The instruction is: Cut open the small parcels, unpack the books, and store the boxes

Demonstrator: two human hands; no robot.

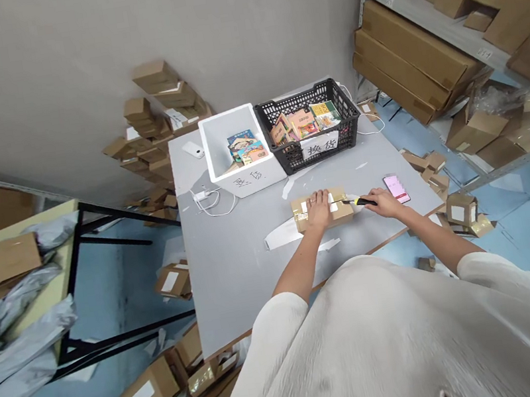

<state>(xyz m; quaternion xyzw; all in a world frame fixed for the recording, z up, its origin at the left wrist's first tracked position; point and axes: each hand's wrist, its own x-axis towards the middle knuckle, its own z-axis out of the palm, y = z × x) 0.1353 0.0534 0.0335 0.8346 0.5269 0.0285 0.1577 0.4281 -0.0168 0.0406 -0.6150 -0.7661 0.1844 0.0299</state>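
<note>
A small taped cardboard box [344, 212] with a white label lies on the grey table. My left hand [318, 210] rests flat on its top, fingers stretched out and holding nothing. In my right hand [382, 202] is a black and yellow utility knife [362, 201], fingers wrapped round its handle. The knife's tip meets the right part of the box top, near the tape seam. Just right of my right hand lies a phone [397, 189] with a lit pink screen. White paper [281, 235] sticks out at the box's left side.
On the grey table [225, 265] stand a white foam box [247, 182] and a black plastic crate [318, 150], both holding books. A white cable [220, 205] lies at the left. Cardboard boxes [152, 156] pile up by the wall; a shelf [449, 28] stands at the right.
</note>
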